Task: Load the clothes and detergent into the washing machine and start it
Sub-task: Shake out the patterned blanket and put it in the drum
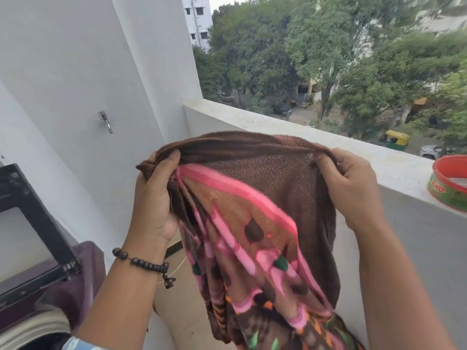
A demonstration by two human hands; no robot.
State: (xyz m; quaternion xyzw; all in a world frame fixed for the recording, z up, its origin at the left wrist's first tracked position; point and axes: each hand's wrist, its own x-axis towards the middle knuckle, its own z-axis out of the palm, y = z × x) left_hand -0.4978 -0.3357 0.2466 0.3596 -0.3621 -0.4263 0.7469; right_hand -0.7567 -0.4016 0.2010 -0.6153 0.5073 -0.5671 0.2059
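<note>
A brown fleece blanket [262, 223] with pink stripes and coloured patterns hangs in front of me, held up by its top edge. My left hand [154, 198] grips the bunched left end, and a dark bead bracelet sits on that wrist. My right hand [351, 188] pinches the right end of the same edge. At the lower left is the purple top-load washing machine [83, 279] with its black-framed lid [27, 223] raised; a pale rim of the opening shows at the bottom left corner. The drum's inside is hidden.
I stand on a balcony. A white wall with a metal hook [106, 121] is on the left. A low white parapet [252, 120] runs behind the blanket; a red and green round tub [449, 183] sits on it at the right. Trees and a street lie below.
</note>
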